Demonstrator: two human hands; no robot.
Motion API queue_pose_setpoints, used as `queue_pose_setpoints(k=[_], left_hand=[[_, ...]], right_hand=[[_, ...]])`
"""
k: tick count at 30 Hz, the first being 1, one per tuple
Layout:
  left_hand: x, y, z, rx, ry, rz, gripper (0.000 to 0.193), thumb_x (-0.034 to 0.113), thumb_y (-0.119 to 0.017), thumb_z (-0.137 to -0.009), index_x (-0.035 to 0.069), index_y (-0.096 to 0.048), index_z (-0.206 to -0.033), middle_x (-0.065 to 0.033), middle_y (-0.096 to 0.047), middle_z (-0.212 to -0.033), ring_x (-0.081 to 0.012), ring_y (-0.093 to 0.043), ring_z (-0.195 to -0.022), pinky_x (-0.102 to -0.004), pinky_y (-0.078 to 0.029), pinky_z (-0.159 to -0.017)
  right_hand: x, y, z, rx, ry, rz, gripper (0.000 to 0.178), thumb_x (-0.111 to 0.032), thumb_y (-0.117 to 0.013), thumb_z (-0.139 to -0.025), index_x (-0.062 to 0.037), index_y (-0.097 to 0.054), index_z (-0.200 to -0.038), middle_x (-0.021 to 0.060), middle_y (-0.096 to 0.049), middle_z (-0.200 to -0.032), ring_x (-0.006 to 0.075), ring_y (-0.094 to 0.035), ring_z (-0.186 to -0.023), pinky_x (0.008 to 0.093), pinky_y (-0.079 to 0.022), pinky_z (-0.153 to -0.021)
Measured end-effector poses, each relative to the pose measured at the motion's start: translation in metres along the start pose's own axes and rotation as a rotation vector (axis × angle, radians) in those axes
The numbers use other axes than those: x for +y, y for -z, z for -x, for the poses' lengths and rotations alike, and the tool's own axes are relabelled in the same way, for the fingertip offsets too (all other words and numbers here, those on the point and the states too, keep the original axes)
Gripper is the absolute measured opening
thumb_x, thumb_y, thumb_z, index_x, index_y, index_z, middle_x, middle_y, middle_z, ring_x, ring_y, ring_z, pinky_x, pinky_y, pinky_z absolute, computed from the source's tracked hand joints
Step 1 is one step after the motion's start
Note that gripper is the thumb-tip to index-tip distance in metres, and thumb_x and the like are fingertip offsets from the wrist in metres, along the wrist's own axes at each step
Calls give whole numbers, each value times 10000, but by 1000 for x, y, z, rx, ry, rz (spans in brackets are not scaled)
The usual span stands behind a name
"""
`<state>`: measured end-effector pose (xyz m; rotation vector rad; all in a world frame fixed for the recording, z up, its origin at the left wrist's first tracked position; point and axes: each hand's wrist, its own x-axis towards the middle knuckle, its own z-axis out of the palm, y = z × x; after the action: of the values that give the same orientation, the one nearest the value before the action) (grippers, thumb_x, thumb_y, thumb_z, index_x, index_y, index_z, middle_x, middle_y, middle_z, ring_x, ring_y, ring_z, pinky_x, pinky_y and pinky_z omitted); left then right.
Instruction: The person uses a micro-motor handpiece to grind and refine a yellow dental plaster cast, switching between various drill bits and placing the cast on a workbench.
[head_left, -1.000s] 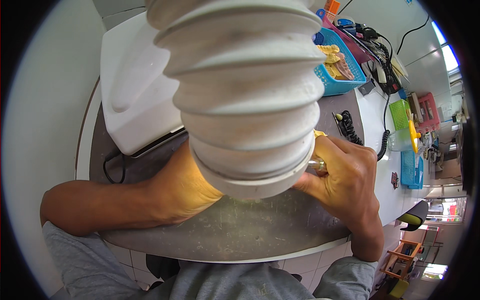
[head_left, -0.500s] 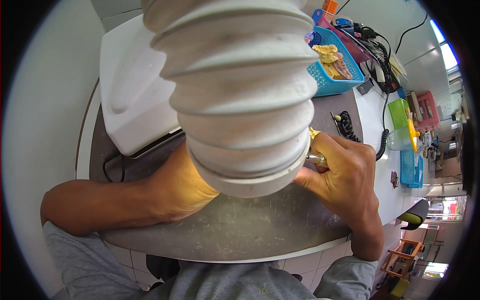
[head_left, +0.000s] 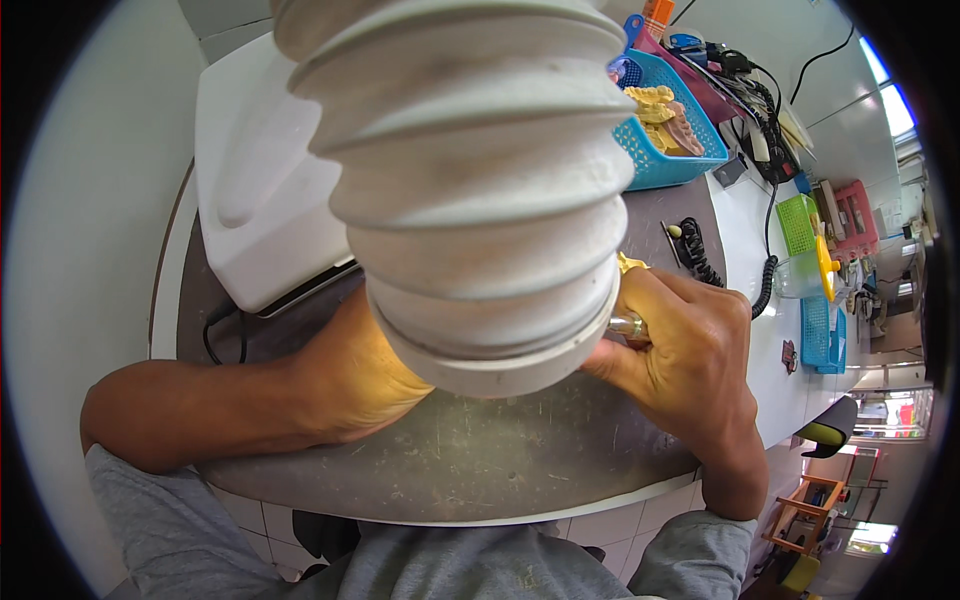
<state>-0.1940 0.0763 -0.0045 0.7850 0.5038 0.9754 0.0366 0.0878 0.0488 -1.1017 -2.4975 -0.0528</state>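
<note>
A wide white ribbed hose (head_left: 480,190) hangs in front of my work and covers most of what lies between my hands. My left hand (head_left: 378,372) reaches in behind the hose's lower rim from the left. Its wrist and the base of the thumb show, but the fingers are hidden. On the other side my right hand (head_left: 692,340) is closed around a slim metal handpiece (head_left: 628,325), whose tip disappears behind the hose. The edge of a small yellow piece (head_left: 630,263) peeks out above the right hand's fingers; what holds it cannot be seen.
A white boxy machine (head_left: 265,190) stands at the left of the grey worktop (head_left: 480,460). A blue basket (head_left: 672,172) at the far right holds yellow and pink dental casts (head_left: 655,110). A coiled black cord (head_left: 695,252) lies near my right hand; wires and more baskets sit beyond.
The hose appears slightly farther left in the view, most at its upper part. Both hands stay in nearly the same place, the right still around the handpiece.
</note>
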Motion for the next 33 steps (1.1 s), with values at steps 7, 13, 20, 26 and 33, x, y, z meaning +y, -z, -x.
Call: queue_pose_setpoints(k=[7,13,20,26,33], left_hand=[[-12,2,1,69,-22,27,267,-67,-749,-886,52,-616,-1084,-88,-660,-1054,-192,-667,-1032,-336,-571,-901],[2,-3,1,50,79,-29,259,-61,-751,-889,48,-618,-1083,-94,-663,-1048,-192,-664,-1026,-336,-568,-899],[-7,6,-1,-56,-12,59,246,-47,-745,-902,31,-618,-1098,-118,-668,-1072,-200,-672,-1005,-331,-567,-883],[-4,-3,1,170,78,-38,294,-44,-707,-933,34,-588,-1191,-145,-673,-1126,-218,-674,-1067,-342,-571,-946],[-9,8,0,5,55,77,312,-15,-717,-934,47,-577,-1205,-148,-663,-1162,-228,-660,-1128,-372,-568,-980]], right_hand=[[0,-2,0,32,25,4,672,-654,-790,-719,-92,-433,-625,32,-458,-547,214,-467,-406,356,-375,-405],[3,0,2,-28,-22,1,668,-658,-787,-715,-91,-443,-634,38,-462,-549,214,-475,-414,353,-382,-411],[1,2,1,-57,-67,-20,677,-674,-781,-709,-86,-453,-636,40,-485,-540,213,-474,-404,349,-376,-406],[0,1,1,-64,-91,-44,664,-655,-796,-714,-83,-467,-644,41,-498,-541,219,-484,-410,355,-382,-410],[0,0,2,-36,-49,-19,637,-628,-803,-725,-85,-479,-649,45,-508,-552,229,-517,-431,356,-410,-425]])
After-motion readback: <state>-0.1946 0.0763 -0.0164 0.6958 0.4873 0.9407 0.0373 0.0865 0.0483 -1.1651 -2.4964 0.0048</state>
